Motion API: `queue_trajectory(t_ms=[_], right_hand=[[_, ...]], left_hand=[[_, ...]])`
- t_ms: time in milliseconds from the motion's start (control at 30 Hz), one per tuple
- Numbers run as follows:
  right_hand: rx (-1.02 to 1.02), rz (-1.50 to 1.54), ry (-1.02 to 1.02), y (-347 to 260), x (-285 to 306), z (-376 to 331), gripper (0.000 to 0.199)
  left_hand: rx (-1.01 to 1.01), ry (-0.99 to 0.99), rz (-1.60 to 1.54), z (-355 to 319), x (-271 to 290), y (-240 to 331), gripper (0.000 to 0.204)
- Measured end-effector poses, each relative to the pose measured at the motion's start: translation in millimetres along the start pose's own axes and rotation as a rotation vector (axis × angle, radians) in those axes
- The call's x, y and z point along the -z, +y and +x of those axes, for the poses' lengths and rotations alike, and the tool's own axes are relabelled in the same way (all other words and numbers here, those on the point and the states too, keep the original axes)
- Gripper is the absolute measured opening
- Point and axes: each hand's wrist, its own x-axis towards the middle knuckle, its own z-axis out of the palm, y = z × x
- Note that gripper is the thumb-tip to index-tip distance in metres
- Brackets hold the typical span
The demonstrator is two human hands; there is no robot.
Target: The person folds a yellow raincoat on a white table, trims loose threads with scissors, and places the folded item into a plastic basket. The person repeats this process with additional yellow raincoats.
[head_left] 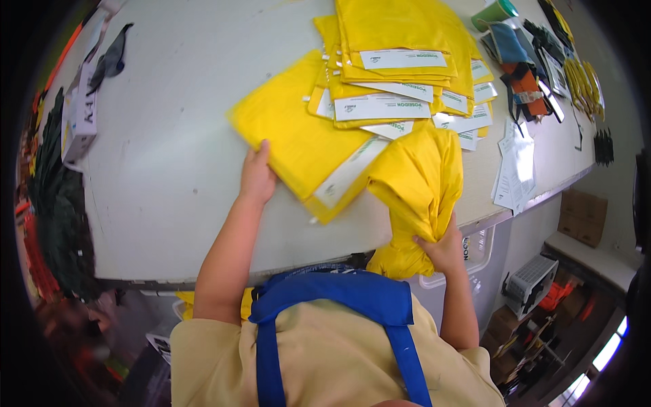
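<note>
Left hand [256, 178], fingers together, presses a flat yellow packaged garment [305, 146] onto the white table [169, 136] at nine o'clock, steadying it; right hand [442, 245] at four o'clock grips a loose yellow garment [417, 183], fingers closed in the fabric.

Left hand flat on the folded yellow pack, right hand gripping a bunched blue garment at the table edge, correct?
Not quite. The head view shows the garment in the right hand is yellow, not blue. The rest holds: the left hand lies flat on the folded yellow pack on the table.
</note>
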Motion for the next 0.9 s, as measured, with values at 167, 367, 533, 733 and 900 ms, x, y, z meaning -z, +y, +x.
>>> queue_trajectory(t_ms=[167,367,533,733,900], right_hand=[[0.099,0.003,-0.095,-32,-9,6,0.079],[0.258,-0.204,-0.249,-83,-53,17,0.081],[0.226,-0.161,-0.255,-67,-91,27,0.08],[0.251,0.014,-0.173,-47,-100,23,0.073],[0.238,-0.127,-0.095,-59,-87,14,0.071]], left_hand=[[-0.04,0.247,0.29,-94,51,14,0.062],[-0.178,0.371,0.29,-114,125,-19,0.079],[-0.249,0.35,0.11,-161,102,-46,0.087],[-0.289,0.398,0.248,-166,130,-65,0.083],[-0.35,0.527,0.486,-194,95,-48,0.074]])
